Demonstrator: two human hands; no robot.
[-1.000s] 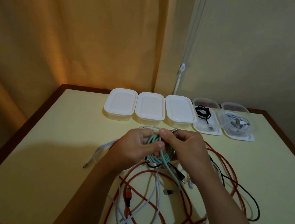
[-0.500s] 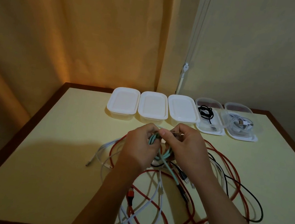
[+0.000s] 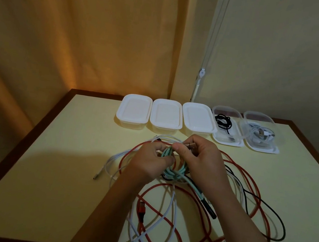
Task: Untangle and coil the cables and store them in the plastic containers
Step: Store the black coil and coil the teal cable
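One pale yellow table (image 3: 59, 159) with a dark brown edge fills most of our view; behind it we see an orange curtain (image 3: 85, 31) and a plain wall (image 3: 283, 55). Across the table's near half we note a loose tangle: a long red cable (image 3: 235, 170) looping widest, a white cable (image 3: 167, 210) crossing through it, and a black cable (image 3: 276, 213) trailing out to the right. Along the far edge we count five plastic containers in a row. The three on the left (image 3: 166, 115) are white with lids on. The fourth, a clear container (image 3: 226, 127), holds a coiled black cord; the fifth clear container (image 3: 261, 133) at the right end holds a coiled white cord. Both clear ones have no lid on top and sit on white lids.

Above the tangle, just in front of the containers, we see both hands together on a small mint-green cable (image 3: 171, 166), already wound into a coil. Left hand (image 3: 149, 162) has fingers curled round the coil's left side, gripping it. Right hand (image 3: 199, 162) grips the coil's right side, thumb and forefinger pinching a metallic plug (image 3: 189, 145) at the top. A green tail ending in a dark connector (image 3: 207, 207) hangs down from the coil over the red loops.
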